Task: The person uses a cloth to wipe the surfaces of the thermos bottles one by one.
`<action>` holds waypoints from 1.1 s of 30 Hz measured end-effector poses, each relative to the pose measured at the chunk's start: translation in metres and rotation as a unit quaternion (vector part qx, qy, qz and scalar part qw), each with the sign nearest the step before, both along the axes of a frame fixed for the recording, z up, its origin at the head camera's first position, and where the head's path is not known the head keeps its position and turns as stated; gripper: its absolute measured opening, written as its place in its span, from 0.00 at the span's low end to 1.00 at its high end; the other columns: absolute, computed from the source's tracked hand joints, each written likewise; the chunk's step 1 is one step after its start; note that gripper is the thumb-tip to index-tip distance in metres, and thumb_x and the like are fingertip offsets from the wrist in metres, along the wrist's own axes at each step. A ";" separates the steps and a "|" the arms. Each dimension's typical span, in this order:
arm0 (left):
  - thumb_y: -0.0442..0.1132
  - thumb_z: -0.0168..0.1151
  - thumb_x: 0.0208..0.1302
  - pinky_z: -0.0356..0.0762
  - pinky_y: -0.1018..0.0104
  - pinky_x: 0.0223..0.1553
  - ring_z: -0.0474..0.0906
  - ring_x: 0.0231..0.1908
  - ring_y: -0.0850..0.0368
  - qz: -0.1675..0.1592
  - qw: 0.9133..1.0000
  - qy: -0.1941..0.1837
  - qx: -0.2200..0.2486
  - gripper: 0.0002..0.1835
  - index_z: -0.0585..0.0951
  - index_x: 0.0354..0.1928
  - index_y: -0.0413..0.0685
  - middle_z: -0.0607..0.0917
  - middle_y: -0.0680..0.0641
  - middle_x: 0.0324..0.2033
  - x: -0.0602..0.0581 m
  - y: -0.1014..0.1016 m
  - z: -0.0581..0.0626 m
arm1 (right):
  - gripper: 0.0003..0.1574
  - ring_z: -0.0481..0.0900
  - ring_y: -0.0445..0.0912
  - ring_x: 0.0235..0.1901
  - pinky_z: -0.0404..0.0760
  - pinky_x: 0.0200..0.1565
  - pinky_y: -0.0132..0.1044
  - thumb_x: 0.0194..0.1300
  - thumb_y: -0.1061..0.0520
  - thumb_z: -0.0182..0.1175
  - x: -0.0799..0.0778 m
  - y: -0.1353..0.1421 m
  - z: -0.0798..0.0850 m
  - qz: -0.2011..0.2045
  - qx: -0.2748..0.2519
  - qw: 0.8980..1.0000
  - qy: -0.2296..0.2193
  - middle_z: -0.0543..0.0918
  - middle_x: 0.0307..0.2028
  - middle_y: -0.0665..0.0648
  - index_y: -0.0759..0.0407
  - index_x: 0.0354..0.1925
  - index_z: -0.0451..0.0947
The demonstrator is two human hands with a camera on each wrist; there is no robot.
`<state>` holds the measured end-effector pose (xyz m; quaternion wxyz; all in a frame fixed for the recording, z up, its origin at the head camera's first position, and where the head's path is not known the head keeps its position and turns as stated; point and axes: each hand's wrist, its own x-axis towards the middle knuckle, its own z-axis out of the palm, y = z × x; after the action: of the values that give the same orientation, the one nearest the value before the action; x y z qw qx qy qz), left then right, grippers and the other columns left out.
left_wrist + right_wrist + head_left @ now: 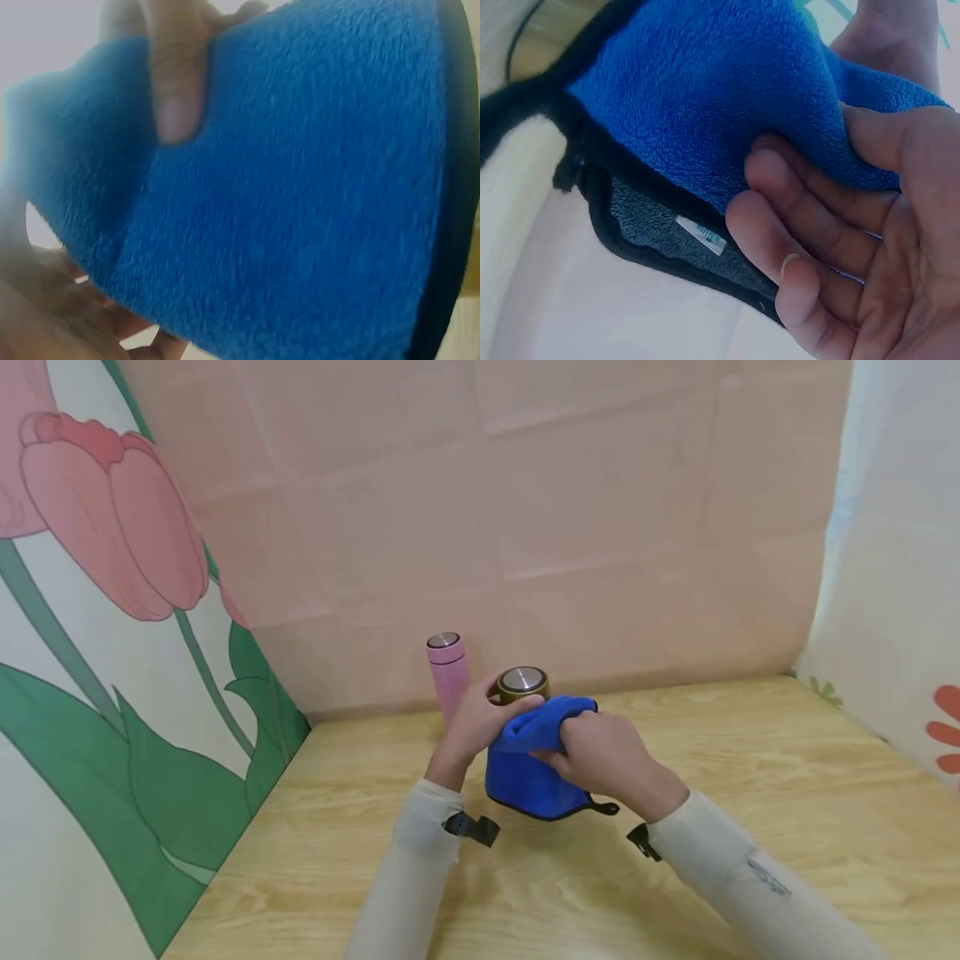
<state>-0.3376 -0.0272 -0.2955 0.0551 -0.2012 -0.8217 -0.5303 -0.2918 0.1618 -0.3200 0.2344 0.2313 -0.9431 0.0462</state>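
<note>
A gold-coloured thermos bottle (523, 680) with a silver lid stands in the middle, its lower body hidden behind a blue towel (525, 777). My left hand (478, 717) grips the bottle near its top, with the thumb across the front. With its thumb and fingers, my right hand (606, 753) pinches the folded upper part of the towel at the bottle's right side. Black edging and a small loop show on the towel, and in the right wrist view its grey underside (645, 217) carries a white label (702, 234). Gold metal shows past the towel's edge there.
Behind and left of my left hand stands a pink thermos bottle (450, 681) with a silver-topped lid. Both bottles are toward the back of a wood-grain table (360, 827). A pink sheet (525, 527) rises behind it, and a flower-printed panel (142, 693) borders the left.
</note>
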 end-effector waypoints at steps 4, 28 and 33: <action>0.62 0.71 0.55 0.78 0.51 0.56 0.81 0.52 0.53 0.024 0.999 -0.003 -0.023 0.31 0.79 0.58 0.58 0.86 0.53 0.50 0.005 0.001 0.005 | 0.35 0.65 0.41 0.11 0.71 0.16 0.36 0.61 0.32 0.64 0.004 -0.003 0.003 0.000 0.007 1.000 0.014 0.64 0.08 0.47 0.50 0.11 0.66; 0.68 0.71 0.50 0.78 0.50 0.56 0.79 0.57 0.51 0.069 0.996 -0.009 -0.064 0.39 0.77 0.62 0.60 0.84 0.54 0.54 0.007 0.005 0.003 | 0.31 0.70 0.45 0.17 0.73 0.20 0.38 0.63 0.35 0.63 0.002 -0.016 -0.017 -0.016 0.063 0.989 -0.130 0.70 0.13 0.49 0.51 0.15 0.70; 0.66 0.72 0.51 0.78 0.51 0.55 0.80 0.54 0.52 0.068 0.996 -0.001 -0.057 0.37 0.78 0.61 0.59 0.85 0.54 0.51 0.006 0.005 0.004 | 0.30 0.71 0.45 0.17 0.75 0.19 0.41 0.63 0.35 0.63 0.003 -0.013 -0.006 -0.008 0.041 0.995 -0.090 0.71 0.13 0.49 0.51 0.15 0.71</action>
<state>-0.3312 -0.0217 -0.2910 0.0784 -0.1473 -0.8624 -0.4780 -0.2893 0.1486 -0.3260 0.1396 0.2280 -0.9633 0.0261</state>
